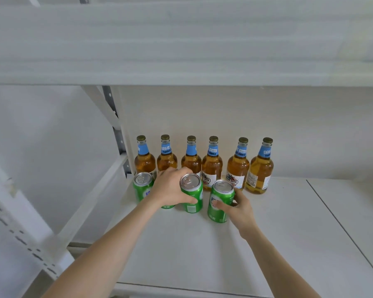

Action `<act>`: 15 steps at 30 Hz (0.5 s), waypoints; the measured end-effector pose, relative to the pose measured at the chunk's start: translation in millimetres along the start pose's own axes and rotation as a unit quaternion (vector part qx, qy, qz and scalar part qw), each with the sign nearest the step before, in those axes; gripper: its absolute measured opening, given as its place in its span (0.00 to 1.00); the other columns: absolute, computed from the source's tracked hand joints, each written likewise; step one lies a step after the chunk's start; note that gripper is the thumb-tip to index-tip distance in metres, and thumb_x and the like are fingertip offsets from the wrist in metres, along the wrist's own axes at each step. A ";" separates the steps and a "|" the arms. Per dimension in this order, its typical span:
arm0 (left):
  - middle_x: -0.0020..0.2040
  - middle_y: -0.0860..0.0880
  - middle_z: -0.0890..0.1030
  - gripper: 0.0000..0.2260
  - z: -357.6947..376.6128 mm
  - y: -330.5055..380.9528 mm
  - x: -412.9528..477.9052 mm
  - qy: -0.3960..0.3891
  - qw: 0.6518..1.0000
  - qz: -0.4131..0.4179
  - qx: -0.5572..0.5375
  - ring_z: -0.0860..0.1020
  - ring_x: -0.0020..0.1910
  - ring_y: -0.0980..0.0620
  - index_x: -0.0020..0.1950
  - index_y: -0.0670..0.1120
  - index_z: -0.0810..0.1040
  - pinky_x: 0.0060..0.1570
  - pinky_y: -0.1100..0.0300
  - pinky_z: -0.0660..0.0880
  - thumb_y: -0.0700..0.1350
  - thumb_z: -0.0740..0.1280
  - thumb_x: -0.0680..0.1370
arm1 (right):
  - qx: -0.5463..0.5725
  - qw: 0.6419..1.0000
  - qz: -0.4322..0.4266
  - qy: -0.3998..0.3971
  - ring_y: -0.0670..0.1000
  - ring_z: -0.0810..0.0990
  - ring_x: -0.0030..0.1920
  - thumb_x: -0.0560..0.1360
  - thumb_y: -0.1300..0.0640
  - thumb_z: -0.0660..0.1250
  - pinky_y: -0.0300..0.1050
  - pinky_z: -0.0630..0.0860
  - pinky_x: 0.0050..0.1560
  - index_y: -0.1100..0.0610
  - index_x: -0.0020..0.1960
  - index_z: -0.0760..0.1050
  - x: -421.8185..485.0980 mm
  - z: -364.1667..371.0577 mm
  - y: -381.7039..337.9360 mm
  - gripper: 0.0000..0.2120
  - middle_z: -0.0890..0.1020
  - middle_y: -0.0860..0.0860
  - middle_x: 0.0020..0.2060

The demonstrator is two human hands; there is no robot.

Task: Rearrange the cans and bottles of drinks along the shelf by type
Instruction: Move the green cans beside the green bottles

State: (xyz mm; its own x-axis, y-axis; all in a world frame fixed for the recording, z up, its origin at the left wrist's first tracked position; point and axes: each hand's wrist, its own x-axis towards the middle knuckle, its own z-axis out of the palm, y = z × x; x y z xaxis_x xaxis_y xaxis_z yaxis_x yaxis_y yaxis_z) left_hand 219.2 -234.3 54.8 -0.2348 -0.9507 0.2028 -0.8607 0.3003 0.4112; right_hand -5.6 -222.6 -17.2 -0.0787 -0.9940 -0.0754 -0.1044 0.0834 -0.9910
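On the white shelf (267, 222), the left grip (170, 188) curls round a green can (192, 196) from its left side. The right grip (240, 208) wraps a second green can (219, 209) from its right. A third green can (142, 187) stands at far left. Six amber beer bottles (212, 166) stand in a row behind them.

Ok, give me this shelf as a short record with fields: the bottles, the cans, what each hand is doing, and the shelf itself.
bottles: six, amber, blue neck labels, upright in a row at the back
cans: green, upright, in front of the bottles
left can: stands free at the row's left end
fourth can: mostly hidden behind the left hand
left hand: grips the middle can
right hand: grips the right can
shelf: white, another shelf board above
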 end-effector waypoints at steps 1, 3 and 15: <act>0.53 0.60 0.78 0.31 -3.7 1.9 -4.1 -0.003 1.000 0.002 -0.010 0.72 0.53 0.55 0.60 0.58 0.74 0.52 0.55 0.70 0.60 0.80 0.60 | 0.004 1.000 0.002 0.002 0.50 0.79 0.56 0.65 0.60 0.80 0.49 0.76 0.54 0.51 0.69 0.71 -5.3 -0.5 -2.4 0.36 0.81 0.48 0.59; 0.54 0.60 0.79 0.31 -10.1 3.7 -13.4 -0.011 1.000 0.005 -0.029 0.74 0.52 0.55 0.59 0.58 0.74 0.50 0.57 0.73 0.59 0.80 0.60 | 0.012 1.000 -0.003 0.006 0.51 0.79 0.55 0.65 0.61 0.80 0.50 0.76 0.55 0.50 0.68 0.71 -16.4 -0.7 -6.8 0.34 0.81 0.48 0.58; 0.54 0.61 0.81 0.33 -19.8 1.4 -90.8 -0.064 0.987 -0.028 -0.143 0.80 0.53 0.59 0.57 0.59 0.76 0.55 0.54 0.79 0.56 0.82 0.54 | 0.003 1.000 -0.003 0.010 0.49 0.80 0.52 0.67 0.60 0.79 0.48 0.76 0.50 0.50 0.60 0.72 -103.8 6.0 -23.0 0.26 0.81 0.46 0.51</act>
State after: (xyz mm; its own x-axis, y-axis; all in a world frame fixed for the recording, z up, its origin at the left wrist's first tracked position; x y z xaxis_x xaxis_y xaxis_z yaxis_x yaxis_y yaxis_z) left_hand 248.2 -146.0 54.5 -0.2603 -0.9632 0.0665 -0.7155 0.2387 0.6566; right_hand 10.8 -121.7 12.7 -0.0970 -0.9930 -0.0678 -0.0991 0.0775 -0.9921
